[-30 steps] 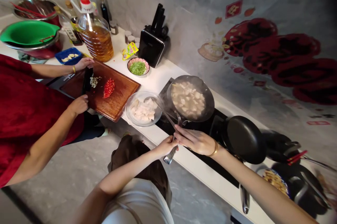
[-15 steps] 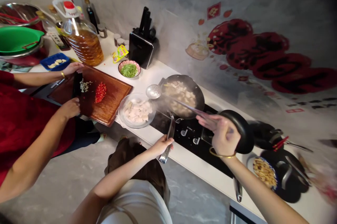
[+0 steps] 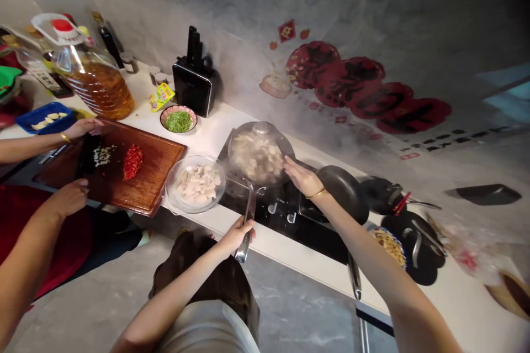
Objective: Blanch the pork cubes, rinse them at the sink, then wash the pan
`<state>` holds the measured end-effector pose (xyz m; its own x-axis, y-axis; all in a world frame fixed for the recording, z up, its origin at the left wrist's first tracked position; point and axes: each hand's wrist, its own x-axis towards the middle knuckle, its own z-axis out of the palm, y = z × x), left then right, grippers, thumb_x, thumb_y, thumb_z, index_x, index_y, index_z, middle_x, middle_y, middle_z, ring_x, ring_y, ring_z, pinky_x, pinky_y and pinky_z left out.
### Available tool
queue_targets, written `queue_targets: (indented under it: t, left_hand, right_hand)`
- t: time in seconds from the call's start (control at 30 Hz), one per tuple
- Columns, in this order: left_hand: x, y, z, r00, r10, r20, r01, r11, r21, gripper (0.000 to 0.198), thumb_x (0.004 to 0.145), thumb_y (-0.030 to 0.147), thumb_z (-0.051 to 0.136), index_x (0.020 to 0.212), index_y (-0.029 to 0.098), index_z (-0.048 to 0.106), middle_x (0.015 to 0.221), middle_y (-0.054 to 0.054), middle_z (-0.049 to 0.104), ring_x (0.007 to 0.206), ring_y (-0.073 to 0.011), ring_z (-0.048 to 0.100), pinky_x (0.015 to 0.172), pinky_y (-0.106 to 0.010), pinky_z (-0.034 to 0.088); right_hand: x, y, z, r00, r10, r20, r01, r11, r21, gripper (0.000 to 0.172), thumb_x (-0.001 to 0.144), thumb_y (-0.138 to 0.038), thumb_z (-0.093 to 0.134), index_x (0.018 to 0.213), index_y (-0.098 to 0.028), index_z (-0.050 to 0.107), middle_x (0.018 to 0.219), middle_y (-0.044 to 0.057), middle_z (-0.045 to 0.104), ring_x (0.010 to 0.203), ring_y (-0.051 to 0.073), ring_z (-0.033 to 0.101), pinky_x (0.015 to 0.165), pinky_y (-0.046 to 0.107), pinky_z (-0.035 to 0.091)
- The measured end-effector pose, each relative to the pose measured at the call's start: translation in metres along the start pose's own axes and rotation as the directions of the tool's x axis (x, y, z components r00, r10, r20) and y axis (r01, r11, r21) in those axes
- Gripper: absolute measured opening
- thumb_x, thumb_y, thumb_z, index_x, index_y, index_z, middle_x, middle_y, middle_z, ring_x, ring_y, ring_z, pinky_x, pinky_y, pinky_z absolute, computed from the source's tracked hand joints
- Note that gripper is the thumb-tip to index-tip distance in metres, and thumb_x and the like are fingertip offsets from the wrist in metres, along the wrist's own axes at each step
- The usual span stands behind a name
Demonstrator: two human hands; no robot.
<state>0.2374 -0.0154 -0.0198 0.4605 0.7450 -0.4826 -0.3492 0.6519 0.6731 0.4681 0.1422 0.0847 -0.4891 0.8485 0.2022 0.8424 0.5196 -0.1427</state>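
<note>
My left hand (image 3: 237, 233) is closed round the long metal handle (image 3: 249, 210) of a steaming pan (image 3: 247, 177) full of pale food pieces on a black cooktop (image 3: 285, 215). A clear glass lid (image 3: 256, 146) sits tilted over the pan, its knob at the far edge. My right hand (image 3: 302, 176) grips the lid at its right rim. Just left of the pan stands a glass bowl (image 3: 169, 195) holding more pale pieces.
Another person in red works a black cleaver (image 3: 86, 154) on a wooden board (image 3: 153, 176) with chopped garlic and red chilli. An oil jug (image 3: 97, 85), knife block (image 3: 192, 85), bowl of greens (image 3: 179, 120) and black frying pan (image 3: 345, 193) stand nearby.
My right hand no longer holds the ladle it lifted away from the pan; it now holds a glass lid over the pan. The view has swung right. My left hand stays on the handle.
</note>
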Motion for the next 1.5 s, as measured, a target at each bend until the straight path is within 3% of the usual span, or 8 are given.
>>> queue_targets:
  t: [0.23, 0.53, 0.67, 0.8, 1.03, 1.27, 1.37, 1.5]
  left_hand:
    - [-0.003, 0.002, 0.002, 1.000, -0.011, -0.015, 0.011, 1.000, 0.001, 0.048, 0.073, 0.061, 0.061, 0.089, 0.017, 0.049, 0.062, 0.003, 0.058, 0.053, -0.0096, 0.053, 0.057, -0.025, 0.039]
    - [-0.004, 0.003, 0.003, 0.999, -0.014, -0.029, 0.014, 1.000, -0.003, 0.050, 0.072, 0.062, 0.063, 0.091, 0.017, 0.052, 0.063, 0.003, 0.058, 0.052, -0.0091, 0.053, 0.057, -0.025, 0.040]
    - [-0.002, 0.000, 0.002, 0.999, -0.017, -0.038, 0.017, 1.000, -0.012, 0.050, 0.073, 0.062, 0.062, 0.092, 0.017, 0.052, 0.063, 0.003, 0.058, 0.052, -0.0089, 0.053, 0.056, -0.024, 0.040]
    - [-0.001, -0.004, 0.002, 0.999, 0.007, -0.044, -0.008, 1.000, -0.020, 0.049, 0.074, 0.062, 0.062, 0.091, 0.017, 0.053, 0.063, 0.003, 0.059, 0.051, -0.0089, 0.053, 0.055, -0.024, 0.039]
    - [0.000, -0.005, 0.003, 0.998, 0.004, -0.068, -0.008, 0.998, -0.057, 0.045, 0.074, 0.058, 0.063, 0.090, 0.017, 0.053, 0.062, 0.003, 0.058, 0.051, -0.0087, 0.052, 0.055, -0.024, 0.038]
    - [0.000, -0.005, 0.004, 0.997, 0.013, -0.077, -0.019, 0.997, -0.078, 0.045, 0.074, 0.057, 0.064, 0.089, 0.016, 0.054, 0.062, 0.002, 0.059, 0.051, -0.0087, 0.052, 0.057, -0.024, 0.040]
    - [-0.002, -0.003, 0.006, 0.994, 0.021, -0.104, -0.031, 0.995, -0.092, 0.044, 0.074, 0.056, 0.065, 0.087, 0.015, 0.055, 0.062, 0.002, 0.059, 0.052, -0.0085, 0.052, 0.058, -0.025, 0.040]
    - [-0.004, -0.003, 0.007, 0.993, 0.038, -0.116, -0.049, 0.995, -0.091, 0.042, 0.075, 0.053, 0.065, 0.088, 0.014, 0.056, 0.063, 0.001, 0.060, 0.053, -0.0086, 0.053, 0.059, -0.024, 0.041]
  right_hand:
    - [-0.013, 0.024, 0.001, 0.966, -0.151, 0.209, 0.175, 0.979, -0.102, 0.032, 0.096, -0.025, 0.040, 0.116, -0.023, 0.065, 0.139, 0.007, 0.051, 0.115, 0.024, 0.061, 0.092, 0.039, 0.057]
    - [-0.029, 0.006, -0.005, 0.997, 0.072, 0.010, -0.070, 0.988, -0.135, 0.038, 0.097, -0.036, 0.036, 0.109, -0.018, 0.067, 0.115, 0.011, 0.069, 0.092, 0.025, 0.070, 0.081, 0.038, 0.059]
    - [-0.018, 0.001, 0.004, 0.996, 0.087, -0.021, -0.089, 0.990, -0.108, 0.041, 0.096, -0.039, 0.037, 0.122, -0.018, 0.061, 0.114, 0.011, 0.069, 0.091, 0.026, 0.070, 0.077, 0.037, 0.059]
    - [-0.004, 0.008, 0.014, 0.974, 0.207, -0.098, -0.211, 0.976, -0.042, 0.051, 0.093, -0.045, 0.041, 0.132, -0.014, 0.053, 0.098, 0.014, 0.072, 0.078, 0.028, 0.070, 0.076, 0.042, 0.058]
    - [0.014, 0.015, 0.024, 0.966, 0.179, -0.185, -0.159, 0.980, 0.121, 0.052, 0.091, -0.046, 0.046, 0.133, -0.016, 0.052, 0.115, 0.015, 0.066, 0.102, 0.028, 0.065, 0.089, 0.043, 0.054]
    - [0.006, 0.020, 0.006, 0.993, 0.116, 0.003, -0.115, 0.989, 0.088, 0.045, 0.096, -0.046, 0.035, 0.125, -0.022, 0.060, 0.114, 0.011, 0.067, 0.101, 0.026, 0.066, 0.093, 0.041, 0.053]
    - [-0.002, 0.022, -0.005, 0.974, 0.223, -0.033, -0.205, 0.938, 0.281, 0.050, 0.093, -0.055, 0.040, 0.118, -0.019, 0.064, 0.104, 0.011, 0.071, 0.085, 0.023, 0.071, 0.085, 0.040, 0.057]
    - [-0.005, 0.016, -0.021, 0.886, 0.462, -0.036, -0.381, 0.770, 0.512, 0.059, 0.089, -0.064, 0.041, 0.105, -0.014, 0.067, 0.073, 0.007, 0.072, 0.063, 0.019, 0.071, 0.064, 0.032, 0.061]
